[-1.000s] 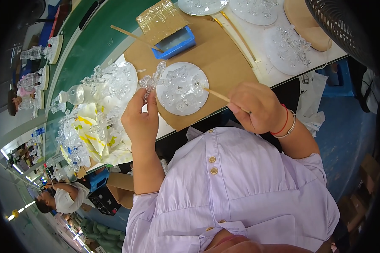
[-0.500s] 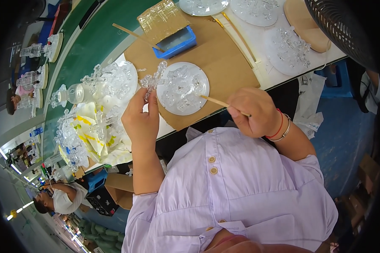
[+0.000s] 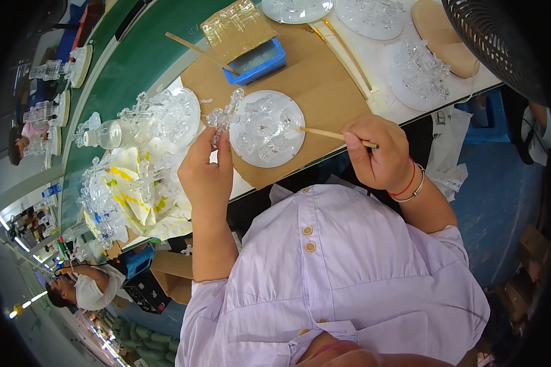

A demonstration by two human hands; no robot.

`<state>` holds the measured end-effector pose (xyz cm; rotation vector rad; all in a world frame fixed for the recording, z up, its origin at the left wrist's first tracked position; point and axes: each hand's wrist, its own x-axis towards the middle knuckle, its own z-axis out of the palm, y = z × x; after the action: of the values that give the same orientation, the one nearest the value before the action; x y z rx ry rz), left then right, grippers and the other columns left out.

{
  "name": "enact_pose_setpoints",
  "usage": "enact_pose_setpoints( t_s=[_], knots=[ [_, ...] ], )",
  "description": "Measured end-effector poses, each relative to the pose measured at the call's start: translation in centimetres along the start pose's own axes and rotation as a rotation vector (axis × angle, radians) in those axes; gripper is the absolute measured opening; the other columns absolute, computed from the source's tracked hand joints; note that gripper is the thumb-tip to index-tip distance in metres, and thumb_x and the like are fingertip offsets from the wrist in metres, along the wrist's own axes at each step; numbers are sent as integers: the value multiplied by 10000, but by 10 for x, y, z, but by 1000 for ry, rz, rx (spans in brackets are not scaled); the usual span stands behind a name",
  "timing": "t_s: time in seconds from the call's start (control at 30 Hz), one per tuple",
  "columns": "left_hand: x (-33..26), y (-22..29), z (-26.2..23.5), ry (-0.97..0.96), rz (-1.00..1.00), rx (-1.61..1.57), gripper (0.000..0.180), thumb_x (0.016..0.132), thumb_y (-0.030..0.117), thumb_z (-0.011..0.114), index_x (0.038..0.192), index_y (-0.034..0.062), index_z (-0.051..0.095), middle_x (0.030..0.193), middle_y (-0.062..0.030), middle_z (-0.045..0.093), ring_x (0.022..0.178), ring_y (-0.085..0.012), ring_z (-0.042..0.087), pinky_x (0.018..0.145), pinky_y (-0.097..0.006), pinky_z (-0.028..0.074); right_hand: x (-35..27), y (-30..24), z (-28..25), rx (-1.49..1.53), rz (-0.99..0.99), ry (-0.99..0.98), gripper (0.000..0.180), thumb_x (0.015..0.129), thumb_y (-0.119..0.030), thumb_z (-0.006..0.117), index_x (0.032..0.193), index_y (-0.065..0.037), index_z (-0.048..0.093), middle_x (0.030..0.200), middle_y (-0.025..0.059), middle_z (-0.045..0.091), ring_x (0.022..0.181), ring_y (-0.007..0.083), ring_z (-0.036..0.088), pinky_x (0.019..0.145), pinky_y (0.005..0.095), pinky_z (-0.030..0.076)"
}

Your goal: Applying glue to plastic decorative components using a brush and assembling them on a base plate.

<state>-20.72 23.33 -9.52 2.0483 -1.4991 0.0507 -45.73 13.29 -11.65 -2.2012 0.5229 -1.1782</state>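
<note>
My left hand [image 3: 208, 162] pinches a clear plastic piece with knobbly branches [image 3: 225, 116], held at the left edge of a round white disc [image 3: 242, 144]. Clear moulded parts [image 3: 268, 125] cover much of that disc, which lies on a sheet of brown cardboard [image 3: 330, 92]. In my right hand [image 3: 376, 153] is a thin wooden-handled stick [image 3: 330, 133], closed between thumb and fingers. Its far tip reaches the disc's right edge; whether it touches a part there I cannot tell.
A blue tray [image 3: 257, 64] with a stick across its rim stands behind the disc. Left lie a clear bottle [image 3: 107, 134], more clear parts and a yellow-white bag [image 3: 144, 189]. Further discs with clear parts [image 3: 419, 73] and a dark fan [image 3: 496, 43] are at right.
My right hand has shifted slightly right and up, and the stick's tip has moved from over the disc toward its right edge. My left hand keeps its grip, barely moved.
</note>
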Motion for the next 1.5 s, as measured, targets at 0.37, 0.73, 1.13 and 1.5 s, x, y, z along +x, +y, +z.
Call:
enact_pose_setpoints(
  t_s=[0.37,0.73,1.13,1.5],
  knots=[
    [-2,-1,4,10,-14,-16,163,819,115,706,935,9,662,799,-138,686,695,-240,684,614,-314,523,2,-8,0,-26,-96,-37,62,846,39,565,874,4,522,734,131,601,593,274,590,540,323,472],
    [-7,-2,9,95,37,6,174,797,79,717,941,-5,666,781,-134,686,676,-231,684,601,-306,526,0,-6,5,26,-93,-30,50,841,30,563,864,7,525,736,124,601,578,274,581,530,335,472],
    [-6,1,11,132,13,-8,178,798,68,717,950,-12,667,797,-124,691,674,-207,686,602,-291,529,2,-2,2,52,-72,-12,53,852,27,565,877,12,521,737,129,604,581,269,584,535,325,474],
    [-8,-2,14,138,7,-20,203,808,82,726,975,-23,680,785,-108,700,654,-138,666,600,-250,512,-4,-7,3,-9,-70,-30,69,851,37,554,900,8,516,742,127,604,577,270,584,533,327,472]
  ],
)
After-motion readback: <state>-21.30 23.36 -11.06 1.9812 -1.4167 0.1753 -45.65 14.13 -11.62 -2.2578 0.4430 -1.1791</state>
